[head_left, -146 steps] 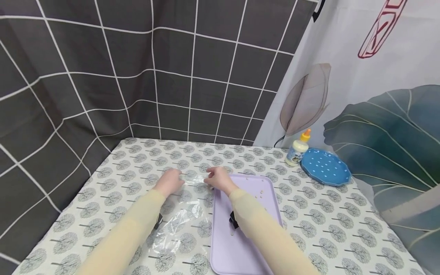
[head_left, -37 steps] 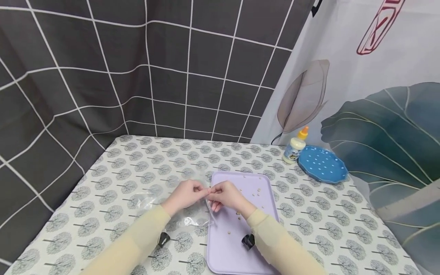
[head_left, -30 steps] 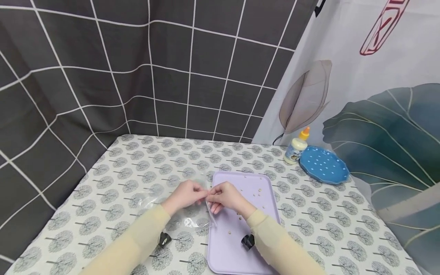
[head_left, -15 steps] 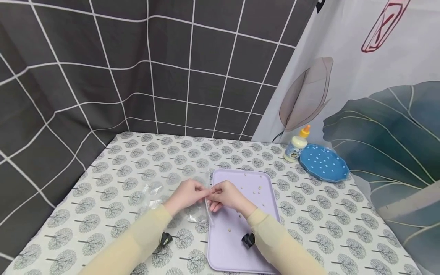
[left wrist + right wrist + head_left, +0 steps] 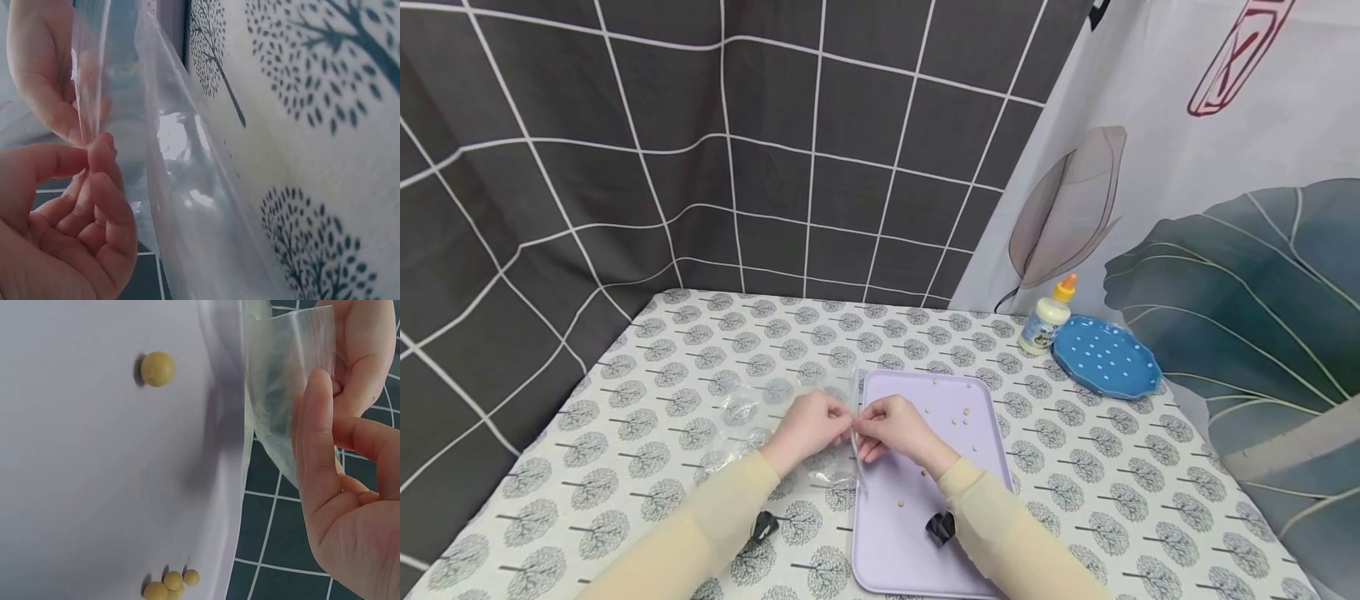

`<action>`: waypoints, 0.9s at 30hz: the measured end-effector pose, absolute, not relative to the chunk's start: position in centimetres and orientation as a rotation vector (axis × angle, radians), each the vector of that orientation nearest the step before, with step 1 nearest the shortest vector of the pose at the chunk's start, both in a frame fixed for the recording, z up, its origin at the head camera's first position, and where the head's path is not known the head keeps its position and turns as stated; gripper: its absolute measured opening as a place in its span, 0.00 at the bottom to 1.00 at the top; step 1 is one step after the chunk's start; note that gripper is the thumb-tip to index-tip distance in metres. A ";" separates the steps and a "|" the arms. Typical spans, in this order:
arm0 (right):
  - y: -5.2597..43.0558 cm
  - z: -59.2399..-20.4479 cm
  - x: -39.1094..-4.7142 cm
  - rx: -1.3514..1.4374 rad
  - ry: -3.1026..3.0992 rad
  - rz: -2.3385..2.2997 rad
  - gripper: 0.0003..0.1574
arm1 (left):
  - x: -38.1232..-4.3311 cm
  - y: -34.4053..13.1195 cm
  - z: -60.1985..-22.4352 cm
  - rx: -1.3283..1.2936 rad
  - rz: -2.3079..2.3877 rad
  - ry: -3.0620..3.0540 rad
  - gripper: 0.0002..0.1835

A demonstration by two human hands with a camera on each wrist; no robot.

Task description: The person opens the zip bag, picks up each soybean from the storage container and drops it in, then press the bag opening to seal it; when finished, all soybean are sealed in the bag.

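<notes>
A clear plastic zip bag (image 5: pixel 831 475) lies between the tray and the bare cloth, its opening edge by the tray's left rim. My left hand (image 5: pixel 811 423) pinches that edge between thumb and forefinger. Right beside it, my right hand (image 5: pixel 897 427) pinches the same edge, fingertips meeting the left ones. In the left wrist view the bag's side (image 5: pixel 187 181) hangs loose and shiny. Up close in the right wrist view, the zip strip (image 5: pixel 297 337) runs into the fingers. Small round yellowish beans (image 5: pixel 157 369) lie scattered on the lilac tray (image 5: pixel 887 550).
At the back right stand a glue-type squeeze bottle (image 5: pixel 1046 325) with an orange tip and a blue dotted plate (image 5: pixel 1107 357). A tree-print cloth (image 5: pixel 655 433) covers the table. A dark checked curtain (image 5: pixel 775 167) hangs behind.
Several seconds ago my hands were apart at the bag's far edge; now they meet by the tray's left rim and the bag is turned. Over the last second, the hands hardly move.
</notes>
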State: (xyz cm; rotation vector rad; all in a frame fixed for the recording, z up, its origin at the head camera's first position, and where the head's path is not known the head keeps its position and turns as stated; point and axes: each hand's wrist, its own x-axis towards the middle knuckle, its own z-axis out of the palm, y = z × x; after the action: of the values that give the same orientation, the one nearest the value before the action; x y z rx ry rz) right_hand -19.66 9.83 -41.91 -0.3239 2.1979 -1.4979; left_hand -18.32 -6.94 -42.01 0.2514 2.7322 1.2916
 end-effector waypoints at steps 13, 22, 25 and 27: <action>9.5 -41.8 -19.6 -0.271 2.229 -1.507 0.06 | -18.2 -6.6 -41.3 0.342 1.148 2.854 0.13; 9.6 -41.8 -19.6 -0.289 2.257 -1.466 0.07 | -18.2 -6.7 -41.3 0.352 1.069 2.872 0.13; 10.0 -41.8 -19.8 -0.283 2.319 -1.452 0.06 | -18.1 -7.1 -41.3 0.345 1.020 2.903 0.15; 10.4 -41.7 -20.0 -0.264 2.372 -1.434 0.06 | -18.2 -7.5 -41.4 0.311 0.982 2.917 0.17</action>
State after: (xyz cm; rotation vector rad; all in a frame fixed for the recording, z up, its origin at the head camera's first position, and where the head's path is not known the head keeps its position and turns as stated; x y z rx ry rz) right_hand -19.99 10.38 -41.74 -0.2639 2.3722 -1.4343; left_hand -18.16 -7.48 -41.37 0.3112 2.9167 0.9818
